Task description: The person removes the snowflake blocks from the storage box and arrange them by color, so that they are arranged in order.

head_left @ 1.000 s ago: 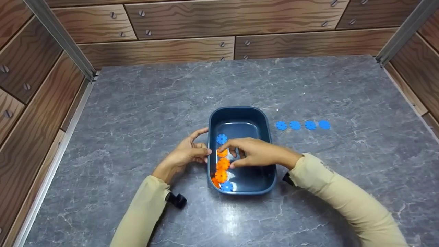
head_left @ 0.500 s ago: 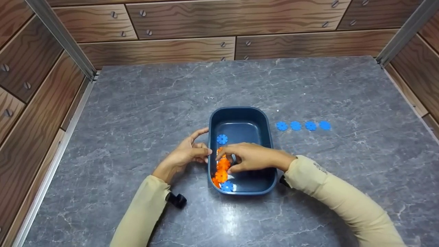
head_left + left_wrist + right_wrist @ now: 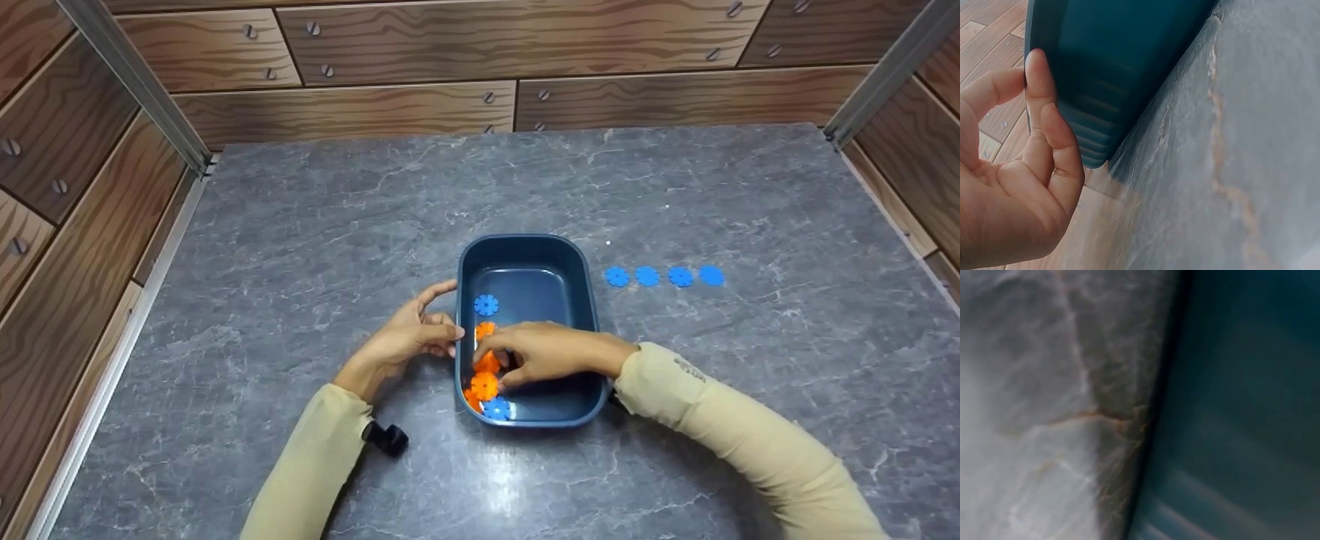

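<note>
A dark blue plastic bin stands in the middle of the table. My left hand pinches its left rim, thumb at the edge and fingers against the outer wall; the left wrist view shows this hand too. My right hand is inside the bin, its bent fingers over the notched orange plastic discs, index finger and thumb apart. An orange disc lies partly hidden under those fingers. Another orange disc is beside the thumb. Blue discs lie at both ends of the row, one blue disc farther back.
Several blue discs lie in a row on the grey marbled table, right of the bin. Wood-patterned panels enclose the table at the back and sides. The right wrist view shows only the bin's outer wall and tabletop.
My right hand has moved slightly toward me inside the bin, from the upper orange disc to the ones nearer me. The left hand stays on the rim.
</note>
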A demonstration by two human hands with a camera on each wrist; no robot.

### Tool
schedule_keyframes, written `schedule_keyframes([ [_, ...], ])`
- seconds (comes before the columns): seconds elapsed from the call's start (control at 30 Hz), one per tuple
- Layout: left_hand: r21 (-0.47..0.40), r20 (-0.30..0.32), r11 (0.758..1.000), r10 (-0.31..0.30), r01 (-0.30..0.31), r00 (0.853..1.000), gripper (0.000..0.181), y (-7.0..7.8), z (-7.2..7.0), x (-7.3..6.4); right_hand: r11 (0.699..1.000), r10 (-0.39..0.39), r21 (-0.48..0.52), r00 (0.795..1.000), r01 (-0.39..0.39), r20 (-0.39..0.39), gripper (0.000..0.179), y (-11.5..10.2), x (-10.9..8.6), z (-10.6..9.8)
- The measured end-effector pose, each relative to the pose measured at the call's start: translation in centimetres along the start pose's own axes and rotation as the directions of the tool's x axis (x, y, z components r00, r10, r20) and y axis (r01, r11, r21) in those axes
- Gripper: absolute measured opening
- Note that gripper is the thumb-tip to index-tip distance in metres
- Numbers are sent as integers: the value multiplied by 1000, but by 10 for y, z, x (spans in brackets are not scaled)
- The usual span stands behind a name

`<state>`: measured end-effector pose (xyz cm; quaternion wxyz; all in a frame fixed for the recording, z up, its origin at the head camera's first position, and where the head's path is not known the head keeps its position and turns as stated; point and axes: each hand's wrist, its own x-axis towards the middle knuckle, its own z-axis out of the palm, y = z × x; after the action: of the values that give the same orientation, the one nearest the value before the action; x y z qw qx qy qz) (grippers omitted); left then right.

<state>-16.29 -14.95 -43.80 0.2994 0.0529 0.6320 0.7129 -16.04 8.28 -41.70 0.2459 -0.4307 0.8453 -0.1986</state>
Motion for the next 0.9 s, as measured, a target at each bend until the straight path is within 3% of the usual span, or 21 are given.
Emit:
schedule_keyframes([
  [0.43, 1, -4, 1000, -7, 7, 1000, 80, 0, 0, 0, 998, -5, -60, 998, 8, 55, 38, 0, 4, 4],
  [0.9, 1, -10, 1000, -12, 12, 1000, 80, 0, 0, 0, 979, -22, -200, 999, 30, 40, 36, -1, 2, 6],
])
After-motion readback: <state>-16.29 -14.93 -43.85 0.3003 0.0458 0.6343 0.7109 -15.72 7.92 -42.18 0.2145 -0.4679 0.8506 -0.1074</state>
